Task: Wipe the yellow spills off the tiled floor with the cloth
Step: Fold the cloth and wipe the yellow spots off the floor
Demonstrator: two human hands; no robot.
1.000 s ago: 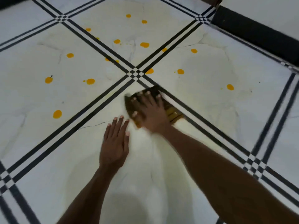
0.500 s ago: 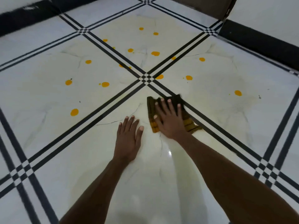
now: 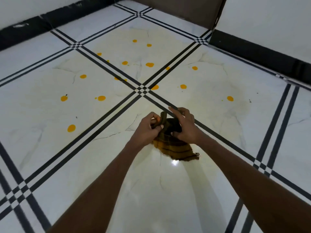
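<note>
Two bare forearms reach in from the near edge and meet over the middle of the floor (image 3: 193,190), white tiles crossed by black double lines. Both hands hold the cloth (image 3: 175,147), a dark brown piece with yellow stripes, bunched at the top and lifted. The left hand (image 3: 148,128) has its grip clenched on the cloth's upper left fold, thumb and fingers pinching it. The right hand (image 3: 185,126) grasps the dark bunched part from the right, forefinger stretched out toward the left. The cloth's long axis runs from the hands down and to the right, its free corner hanging toward the near tile; whether that corner touches the floor cannot be told. A bright glint lies on the tile just beside that corner. Beyond the hands, the lines cross at a small chequered patch (image 3: 142,89). Yellow spills (image 3: 101,98) dot the tiles left, right and beyond that crossing. Farthest off, a black skirting (image 3: 262,54) lines the white walls.
</note>
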